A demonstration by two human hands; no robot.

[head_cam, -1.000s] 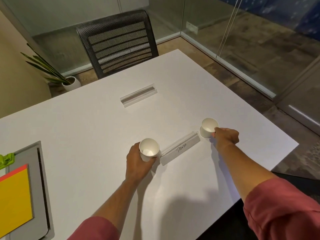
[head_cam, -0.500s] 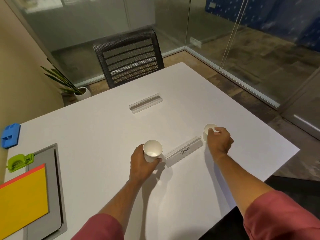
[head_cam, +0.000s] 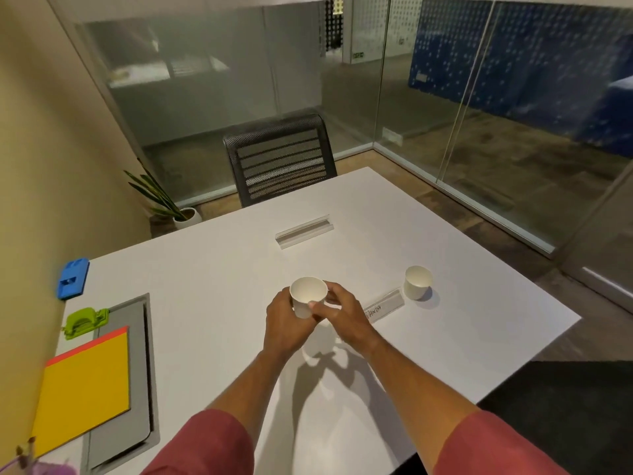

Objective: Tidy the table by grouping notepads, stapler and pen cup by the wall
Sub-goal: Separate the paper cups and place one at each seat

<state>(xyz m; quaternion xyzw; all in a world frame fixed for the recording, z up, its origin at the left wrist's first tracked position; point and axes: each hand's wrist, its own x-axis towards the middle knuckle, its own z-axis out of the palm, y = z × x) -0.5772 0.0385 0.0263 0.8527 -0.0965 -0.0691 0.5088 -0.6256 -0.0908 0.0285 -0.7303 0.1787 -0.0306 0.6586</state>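
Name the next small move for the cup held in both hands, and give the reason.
Probably carry the paper cup, held by the left hand and right hand, left toward the wall. The yellow notepad, green stapler and blue item already sit there; the cup is mid-table.

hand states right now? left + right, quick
Left hand: closed around the paper cup, holding it.
Right hand: fingers also on the same cup, gripping its side.
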